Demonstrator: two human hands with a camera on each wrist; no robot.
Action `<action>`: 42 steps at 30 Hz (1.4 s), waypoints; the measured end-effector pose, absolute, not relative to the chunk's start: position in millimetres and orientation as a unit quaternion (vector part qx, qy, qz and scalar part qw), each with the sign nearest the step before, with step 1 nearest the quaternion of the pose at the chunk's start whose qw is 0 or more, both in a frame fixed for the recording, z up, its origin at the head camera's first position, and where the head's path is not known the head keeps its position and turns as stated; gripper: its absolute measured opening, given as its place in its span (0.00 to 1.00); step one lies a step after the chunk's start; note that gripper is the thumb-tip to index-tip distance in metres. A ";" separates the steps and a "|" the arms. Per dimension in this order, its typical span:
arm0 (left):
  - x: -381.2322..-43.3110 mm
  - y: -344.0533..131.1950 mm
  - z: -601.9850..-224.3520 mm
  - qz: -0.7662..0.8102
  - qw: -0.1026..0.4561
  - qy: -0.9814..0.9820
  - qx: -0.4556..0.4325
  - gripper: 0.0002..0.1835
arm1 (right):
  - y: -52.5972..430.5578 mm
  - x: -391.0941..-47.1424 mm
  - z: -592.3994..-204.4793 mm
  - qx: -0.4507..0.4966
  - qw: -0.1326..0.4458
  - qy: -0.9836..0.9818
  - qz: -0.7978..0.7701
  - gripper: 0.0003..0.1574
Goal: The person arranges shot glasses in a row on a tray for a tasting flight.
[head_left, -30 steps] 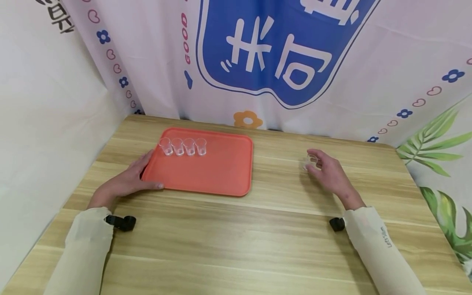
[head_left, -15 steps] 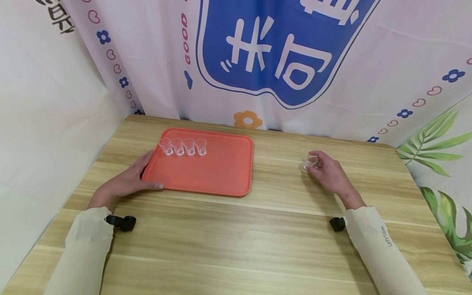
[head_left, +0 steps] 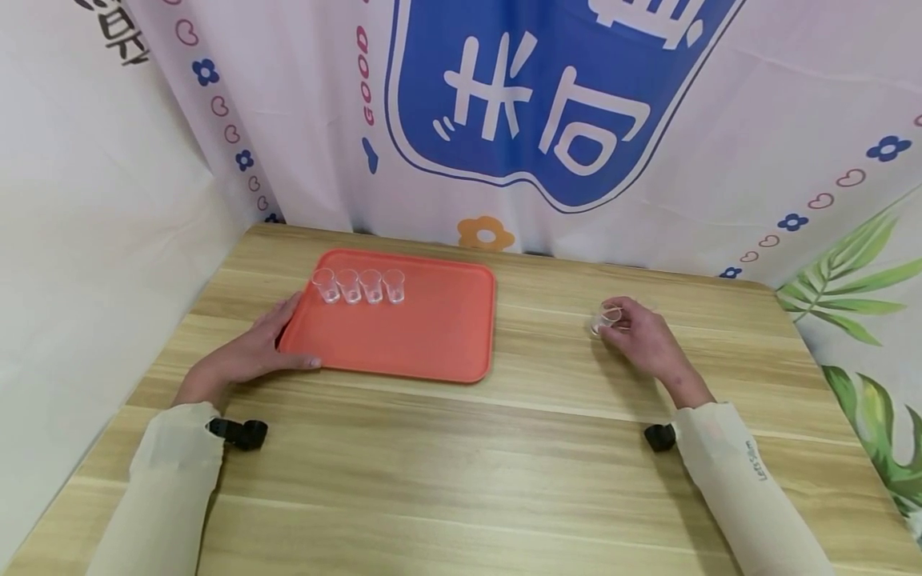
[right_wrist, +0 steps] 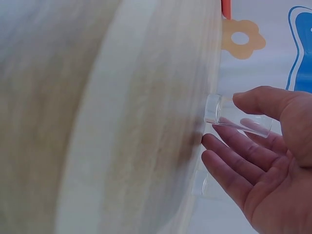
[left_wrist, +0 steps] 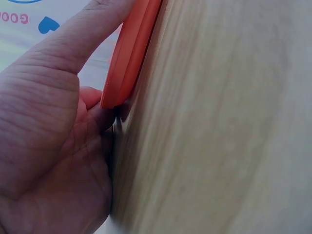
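Observation:
In the head view, my left hand [head_left: 252, 352] rests at the near left corner of a red tray [head_left: 432, 344], thumb stretched along the front rim and fingers by the left side. The left wrist view shows the straight thumb [left_wrist: 73, 44] along the tray's rim [left_wrist: 127, 58]. Several small clear shot glasses [head_left: 371, 288] stand upright in a row at the tray's back left. Over on the right, my right hand [head_left: 644, 332] pinches another clear shot glass [head_left: 601, 318] between thumb and fingers. Its thick base [right_wrist: 212, 108] is right at the tabletop in the right wrist view.
A second glass [right_wrist: 200, 183] shows faintly behind my right fingers. The wooden table [head_left: 446, 464] ends at a printed curtain [head_left: 310, 160] along the back. White cloth [head_left: 86, 240] hangs on the left, and leaf-patterned cloth [head_left: 864, 320] on the right.
My right hand has shifted slightly, its fingertips drawing a little toward me, so more of the glass shows. My left hand, the tray and the row of glasses keep their places.

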State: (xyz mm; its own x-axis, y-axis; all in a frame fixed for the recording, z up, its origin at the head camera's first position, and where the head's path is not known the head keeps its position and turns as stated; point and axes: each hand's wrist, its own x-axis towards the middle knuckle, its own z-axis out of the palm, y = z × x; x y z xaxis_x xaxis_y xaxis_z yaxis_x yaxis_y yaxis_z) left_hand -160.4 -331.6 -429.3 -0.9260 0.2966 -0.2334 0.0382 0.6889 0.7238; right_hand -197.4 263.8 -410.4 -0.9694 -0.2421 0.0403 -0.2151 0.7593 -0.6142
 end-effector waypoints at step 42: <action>-161.2 -330.0 -428.0 0.404 0.182 0.893 0.074 0.66 | 224.7 -212.4 -395.3 -0.171 -0.014 0.905 -0.390 0.21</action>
State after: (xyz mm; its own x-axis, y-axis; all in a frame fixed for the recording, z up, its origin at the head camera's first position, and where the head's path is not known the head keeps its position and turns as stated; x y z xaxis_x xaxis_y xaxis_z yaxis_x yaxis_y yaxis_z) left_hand -161.2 -330.0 -428.0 -0.9229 0.2795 -0.2648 -0.0142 0.6626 0.7489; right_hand -212.4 224.7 -395.3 -0.9413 -0.2976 0.1594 -0.3202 0.6373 -0.7010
